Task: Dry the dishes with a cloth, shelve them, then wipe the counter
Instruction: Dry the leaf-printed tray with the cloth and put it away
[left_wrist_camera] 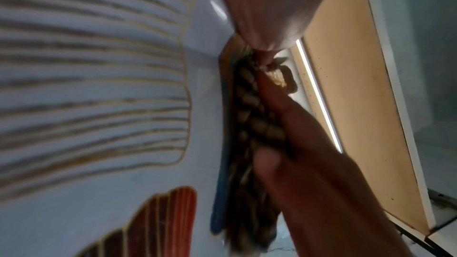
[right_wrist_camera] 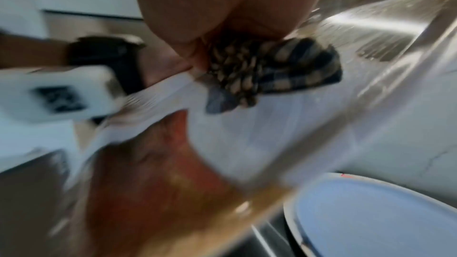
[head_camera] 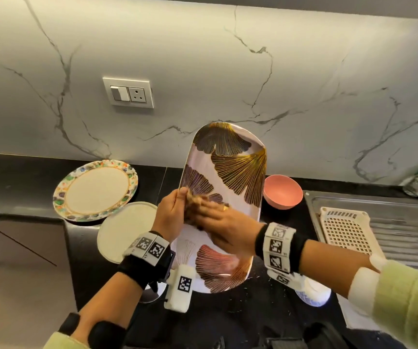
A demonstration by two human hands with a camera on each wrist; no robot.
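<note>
A long oval platter (head_camera: 238, 172) with gold and purple leaf prints stands tilted up over the black counter, its lower end near my body. My left hand (head_camera: 177, 202) grips its left edge, thumb on the front face. My right hand (head_camera: 210, 217) holds a bunched brown checked cloth (head_camera: 195, 200) and presses it against the platter's face, right beside my left thumb. In the left wrist view the cloth (left_wrist_camera: 249, 124) is squeezed between the hand and the platter (left_wrist_camera: 99, 85). The blurred right wrist view has the cloth (right_wrist_camera: 272, 69) sticking out from under the hand.
On the counter (head_camera: 14, 182) to the left lie a colourful-rimmed plate (head_camera: 95, 190) and a plain cream plate (head_camera: 124, 230). A pink bowl (head_camera: 282, 191) sits behind the platter. At the right a white perforated tray (head_camera: 346, 230) rests on the steel drainboard (head_camera: 404, 235). A pale plate (head_camera: 313, 293) lies under my right wrist.
</note>
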